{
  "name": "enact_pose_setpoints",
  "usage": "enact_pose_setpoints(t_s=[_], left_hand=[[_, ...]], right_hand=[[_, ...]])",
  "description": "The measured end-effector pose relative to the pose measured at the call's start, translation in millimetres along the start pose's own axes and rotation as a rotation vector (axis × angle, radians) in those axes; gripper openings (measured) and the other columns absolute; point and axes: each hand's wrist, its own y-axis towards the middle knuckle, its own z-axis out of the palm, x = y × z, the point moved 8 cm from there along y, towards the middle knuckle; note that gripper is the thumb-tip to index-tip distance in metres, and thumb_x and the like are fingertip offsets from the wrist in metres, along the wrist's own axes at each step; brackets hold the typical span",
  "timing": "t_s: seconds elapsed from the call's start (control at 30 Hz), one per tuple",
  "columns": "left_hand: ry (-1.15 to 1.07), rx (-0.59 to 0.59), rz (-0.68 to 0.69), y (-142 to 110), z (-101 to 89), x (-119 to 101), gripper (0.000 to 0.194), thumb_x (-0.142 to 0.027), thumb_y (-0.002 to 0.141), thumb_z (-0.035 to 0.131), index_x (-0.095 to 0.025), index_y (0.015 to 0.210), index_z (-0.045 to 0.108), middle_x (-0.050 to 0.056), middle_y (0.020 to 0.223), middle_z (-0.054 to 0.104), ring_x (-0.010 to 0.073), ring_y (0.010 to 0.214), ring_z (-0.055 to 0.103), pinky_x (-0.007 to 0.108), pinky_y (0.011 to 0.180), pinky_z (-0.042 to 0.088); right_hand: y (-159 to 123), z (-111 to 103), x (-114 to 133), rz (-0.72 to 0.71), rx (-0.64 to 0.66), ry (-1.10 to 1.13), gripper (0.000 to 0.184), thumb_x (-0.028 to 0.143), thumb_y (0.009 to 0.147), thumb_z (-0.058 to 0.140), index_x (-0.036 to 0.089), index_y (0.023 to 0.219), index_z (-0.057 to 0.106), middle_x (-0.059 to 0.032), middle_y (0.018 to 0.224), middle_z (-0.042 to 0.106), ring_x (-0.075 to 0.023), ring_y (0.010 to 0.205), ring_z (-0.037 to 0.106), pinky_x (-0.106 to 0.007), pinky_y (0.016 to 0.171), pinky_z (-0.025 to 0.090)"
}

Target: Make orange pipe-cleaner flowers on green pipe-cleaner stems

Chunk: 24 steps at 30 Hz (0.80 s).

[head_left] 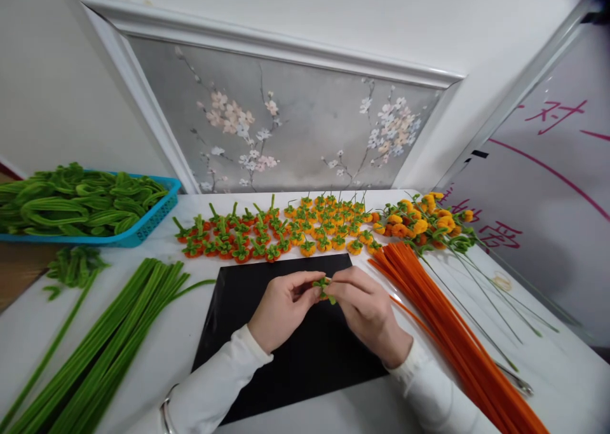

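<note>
Green fuzzy piece (pixel 328 290) is sitting between left hand (pixel 283 310) and right hand (pixel 370 312), over the black mat's (pixel 300 370) far part; long axis too small to tell. Both hands are pinching it, neither nearer. Beyond: orange-and-green pieces (pixel 241 252) and, rightward, yellow-and-green pieces (pixel 307 249) are lining the tabletop's (pixel 188 313) far edge.

Basket (pixel 156 219) at table's (pixel 174 339) far-left corner; ornaments (pixel 296 237) along far edge; mat (pixel 305 358) nearer, beneath held ornament (pixel 324 286); bundles (pixel 128 310) either side.
</note>
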Motion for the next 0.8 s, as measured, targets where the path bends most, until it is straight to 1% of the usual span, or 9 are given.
enact_pose_setpoints(t_s=[0.07,0.17,0.23,0.33,0.47,0.53,0.63,0.73,0.8], left_hand=[[0.003,-0.007,-0.012,-0.4,-1.5,-0.1,0.027,-0.021,0.08,0.059,-0.015,0.104,0.069,0.007,0.087,0.073,0.0203,0.08,0.069,0.034,0.077,0.058],[0.072,-0.033,0.026,-1.8,-4.5,-4.2,0.027,-0.021,0.08,0.059,-0.016,0.105,0.068,0.008,0.097,0.071,0.0204,0.085,0.068,0.033,0.079,0.058],[0.11,-0.04,0.056,-2.9,-5.0,-7.5,0.026,-0.021,0.08,0.059,-0.017,0.104,0.068,0.008,0.1,0.07,0.0203,0.087,0.068,0.032,0.078,0.058],[0.121,-0.039,0.068,-3.3,-4.9,-10.0,0.025,-0.02,0.08,0.058,-0.016,0.103,0.069,0.008,0.101,0.069,0.0201,0.088,0.068,0.03,0.077,0.058],[0.101,-0.04,0.035,-1.1,-6.1,-6.6,0.026,-0.019,0.08,0.058,-0.015,0.103,0.069,0.009,0.1,0.07,0.0209,0.086,0.069,0.032,0.077,0.058],[0.094,-0.04,0.023,0.2,-7.1,-4.6,0.027,-0.02,0.08,0.058,-0.014,0.104,0.068,0.009,0.098,0.071,0.0212,0.085,0.069,0.033,0.078,0.058],[0.102,-0.046,0.041,0.8,-9.0,-5.9,0.031,-0.019,0.08,0.057,-0.014,0.11,0.064,0.008,0.101,0.071,0.0208,0.09,0.068,0.033,0.081,0.057],[0.203,-0.067,0.111,-0.9,-10.8,-13.9,0.041,-0.016,0.081,0.056,-0.018,0.121,0.056,0.007,0.106,0.069,0.0195,0.096,0.066,0.031,0.084,0.056],[0.301,-0.078,0.163,-2.7,-10.5,-19.9,0.045,-0.014,0.081,0.054,-0.021,0.126,0.053,0.005,0.108,0.068,0.0187,0.099,0.065,0.03,0.085,0.055]], right_hand=[[-0.6,-0.5,0.9,-0.014,0.0,-0.008,0.024,0.011,0.088,0.048,0.023,0.087,0.069,-0.0064,0.087,0.065,-0.0161,0.078,0.061,-0.028,0.068,0.052],[0.1,-4.3,-7.2,0.099,-0.031,0.038,0.019,0.013,0.088,0.05,0.022,0.086,0.067,-0.0056,0.085,0.064,-0.0159,0.076,0.061,-0.028,0.067,0.051],[0.8,-4.6,-9.1,0.142,-0.023,0.076,0.015,0.016,0.088,0.052,0.022,0.085,0.065,-0.0049,0.083,0.063,-0.0161,0.075,0.06,-0.028,0.067,0.051],[1.1,-4.1,-7.2,0.157,-0.004,0.116,0.014,0.017,0.089,0.051,0.021,0.085,0.064,-0.005,0.082,0.063,-0.0161,0.075,0.06,-0.027,0.067,0.05],[1.1,-3.4,-4.9,0.15,0.008,0.13,0.017,0.015,0.088,0.051,0.021,0.084,0.066,-0.0052,0.085,0.063,-0.0156,0.076,0.06,-0.026,0.067,0.049],[1.3,-3.3,-7.4,0.161,0.01,0.135,0.016,0.015,0.088,0.053,0.021,0.084,0.067,-0.0052,0.085,0.064,-0.0161,0.077,0.061,-0.027,0.069,0.05],[0.7,-2.6,-15.9,0.201,0.015,0.149,0.013,0.018,0.086,0.056,0.022,0.093,0.066,-0.0055,0.087,0.064,-0.017,0.078,0.061,-0.028,0.069,0.051],[-2.7,1.2,-28.3,0.304,0.026,0.219,0.017,0.021,0.087,0.053,0.021,0.101,0.064,-0.0058,0.089,0.064,-0.0155,0.072,0.061,-0.025,0.06,0.052],[-4.7,4.1,-32.3,0.357,0.03,0.254,0.015,0.022,0.088,0.052,0.021,0.098,0.063,-0.0051,0.086,0.064,-0.0141,0.066,0.06,-0.023,0.055,0.051]])
